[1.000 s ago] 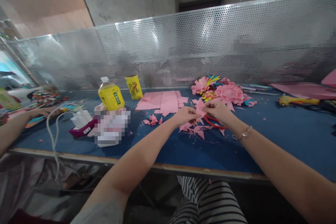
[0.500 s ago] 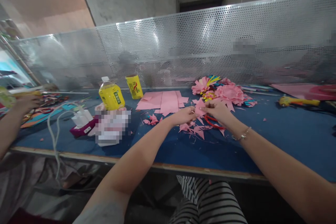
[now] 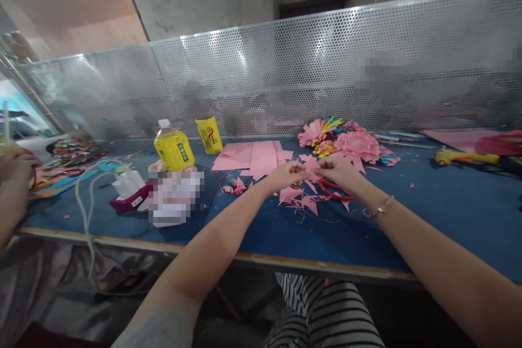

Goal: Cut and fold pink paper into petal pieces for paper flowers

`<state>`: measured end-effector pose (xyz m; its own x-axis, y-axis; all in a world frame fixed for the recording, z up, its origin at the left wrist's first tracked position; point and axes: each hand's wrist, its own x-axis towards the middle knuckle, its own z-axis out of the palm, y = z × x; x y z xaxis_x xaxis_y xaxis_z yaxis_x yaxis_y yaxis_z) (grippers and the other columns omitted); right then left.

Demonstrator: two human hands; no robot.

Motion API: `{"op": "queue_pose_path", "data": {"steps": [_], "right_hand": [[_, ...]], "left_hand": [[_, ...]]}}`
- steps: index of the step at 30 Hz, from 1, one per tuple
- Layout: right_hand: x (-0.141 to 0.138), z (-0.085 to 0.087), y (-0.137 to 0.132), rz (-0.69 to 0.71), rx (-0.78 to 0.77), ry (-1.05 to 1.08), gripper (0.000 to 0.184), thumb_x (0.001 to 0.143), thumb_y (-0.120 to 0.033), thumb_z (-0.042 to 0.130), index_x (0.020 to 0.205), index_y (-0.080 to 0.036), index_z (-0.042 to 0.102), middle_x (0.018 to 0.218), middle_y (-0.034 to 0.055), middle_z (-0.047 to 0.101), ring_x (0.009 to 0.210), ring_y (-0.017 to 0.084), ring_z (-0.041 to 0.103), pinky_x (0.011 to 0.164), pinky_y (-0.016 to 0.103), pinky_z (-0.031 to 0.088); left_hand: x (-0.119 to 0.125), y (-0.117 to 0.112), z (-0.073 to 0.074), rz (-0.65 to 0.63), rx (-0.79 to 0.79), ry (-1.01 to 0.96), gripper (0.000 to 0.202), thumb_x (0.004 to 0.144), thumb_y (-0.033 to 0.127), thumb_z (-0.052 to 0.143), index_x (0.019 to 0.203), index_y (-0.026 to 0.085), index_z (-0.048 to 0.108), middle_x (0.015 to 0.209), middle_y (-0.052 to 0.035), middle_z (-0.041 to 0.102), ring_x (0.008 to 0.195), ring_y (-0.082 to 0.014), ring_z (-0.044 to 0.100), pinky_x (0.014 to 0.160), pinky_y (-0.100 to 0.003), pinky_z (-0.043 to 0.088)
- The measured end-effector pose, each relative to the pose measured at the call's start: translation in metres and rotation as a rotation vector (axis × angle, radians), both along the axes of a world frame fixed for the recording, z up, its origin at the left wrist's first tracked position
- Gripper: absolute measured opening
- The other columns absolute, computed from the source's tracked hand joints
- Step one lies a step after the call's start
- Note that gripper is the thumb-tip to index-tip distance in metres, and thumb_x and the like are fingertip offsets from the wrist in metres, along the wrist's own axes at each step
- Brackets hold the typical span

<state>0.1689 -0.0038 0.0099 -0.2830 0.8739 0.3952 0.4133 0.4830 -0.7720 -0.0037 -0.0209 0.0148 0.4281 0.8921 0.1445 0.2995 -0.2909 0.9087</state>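
Between my two hands is a small piece of pink paper (image 3: 312, 166), raised a little over the blue tabletop (image 3: 228, 228). My left hand (image 3: 289, 175) pinches its left side, and my right hand (image 3: 337, 171) grips its right side with closed fingers. Pink paper scraps (image 3: 299, 200) lie scattered just below both hands. Under my right hand, red scissors-like handles (image 3: 332, 190) show in part; the rest is hidden. Behind my right hand sits a heap of pink paper flowers (image 3: 356, 144). Flat pink sheets (image 3: 261, 157) are stacked beyond my left hand.
A yellow drink bottle (image 3: 174, 148), a cut yellow container (image 3: 209, 135) and a purple power strip (image 3: 129, 198) with white cables stand to the left. A yellow glue gun (image 3: 467, 157) lies at right. Perforated metal panel (image 3: 253, 81) runs behind. Another person's hand (image 3: 16, 168) is at far left.
My hands have shifted only slightly, and the pink paper between them is turned differently. At far left, the other person's hand has moved left and nearer.
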Motion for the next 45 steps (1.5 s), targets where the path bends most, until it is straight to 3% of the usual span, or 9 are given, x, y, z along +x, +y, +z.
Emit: {"op": "queue_pose_path", "data": {"steps": [5,13,18,22,26,29,31,39,45], "right_hand": [[-0.007,0.000,-0.008,0.172,-0.079,-0.085,0.031,0.058,-0.039,0.061,0.052,-0.017,0.040,0.051,-0.0051,0.034,0.049,0.007,0.035,0.048,0.023,0.032],[-0.008,-0.001,-0.008,0.255,-0.156,-0.045,0.025,0.059,-0.034,0.060,0.055,-0.017,0.042,0.053,-0.0051,0.037,0.050,0.008,0.039,0.051,0.024,0.038],[-0.011,0.002,-0.011,0.253,-0.203,0.002,0.025,0.059,-0.033,0.061,0.055,-0.017,0.043,0.051,-0.0058,0.036,0.048,0.007,0.040,0.051,0.024,0.040],[-0.011,0.001,-0.012,0.247,-0.172,-0.050,0.024,0.058,-0.032,0.062,0.054,-0.016,0.044,0.051,-0.0048,0.038,0.048,0.007,0.040,0.049,0.023,0.038],[-0.011,0.002,-0.013,0.192,-0.185,0.019,0.026,0.057,-0.036,0.062,0.055,-0.016,0.046,0.051,-0.0042,0.040,0.048,0.008,0.041,0.051,0.025,0.040],[-0.010,0.003,-0.012,0.100,-0.159,0.074,0.028,0.055,-0.038,0.064,0.056,-0.016,0.047,0.050,-0.0040,0.041,0.047,0.007,0.040,0.049,0.024,0.038],[-0.010,0.003,-0.011,0.071,-0.156,0.085,0.030,0.054,-0.039,0.065,0.057,-0.015,0.047,0.050,-0.0041,0.042,0.046,0.007,0.040,0.047,0.023,0.037],[-0.008,0.002,-0.009,0.130,-0.134,0.073,0.022,0.060,-0.033,0.061,0.058,-0.016,0.048,0.050,-0.0045,0.042,0.047,0.007,0.043,0.048,0.021,0.037],[-0.010,0.004,-0.014,0.154,-0.154,-0.007,0.020,0.060,-0.031,0.060,0.056,-0.015,0.050,0.049,-0.0049,0.042,0.046,0.007,0.042,0.050,0.023,0.040]], "left_hand": [[0.000,0.002,-0.001,0.059,0.065,-0.050,0.025,0.071,0.038,0.050,0.074,0.013,0.051,0.054,0.0025,0.050,0.048,-0.0066,0.050,0.050,-0.020,0.043],[0.001,0.004,-0.001,0.205,0.137,-0.091,0.032,0.073,0.036,0.046,0.051,0.013,0.047,0.045,0.0021,0.048,0.042,-0.0058,0.048,0.047,-0.018,0.040],[0.005,0.006,-0.006,0.336,0.295,-0.020,0.034,0.075,0.036,0.041,0.049,0.015,0.045,0.043,0.0031,0.046,0.042,-0.0063,0.045,0.045,-0.019,0.036],[0.004,0.010,-0.009,0.410,0.232,-0.156,0.033,0.078,0.039,0.036,0.059,0.015,0.048,0.048,0.0027,0.048,0.039,-0.0055,0.045,0.044,-0.019,0.037],[0.001,0.014,-0.011,0.247,0.071,-0.179,0.036,0.073,0.047,0.043,0.062,0.013,0.049,0.049,0.0012,0.051,0.039,-0.0058,0.047,0.043,-0.019,0.040],[0.002,0.011,-0.013,0.064,0.067,-0.062,0.035,0.064,0.045,0.056,0.054,0.014,0.044,0.043,0.0029,0.050,0.041,-0.0072,0.051,0.045,-0.019,0.041],[0.004,0.008,-0.013,0.012,0.082,-0.026,0.036,0.061,0.044,0.059,0.050,0.014,0.041,0.040,0.0036,0.048,0.040,-0.0075,0.051,0.044,-0.020,0.042],[0.004,0.008,-0.011,0.045,0.011,-0.126,0.034,0.069,0.039,0.050,0.048,0.013,0.047,0.038,0.0022,0.048,0.036,-0.0085,0.050,0.043,-0.022,0.042],[0.003,0.013,-0.013,0.162,0.147,-0.198,0.020,0.062,0.030,0.058,0.057,0.013,0.052,0.043,0.0039,0.049,0.039,-0.0059,0.047,0.044,-0.019,0.040]]}}
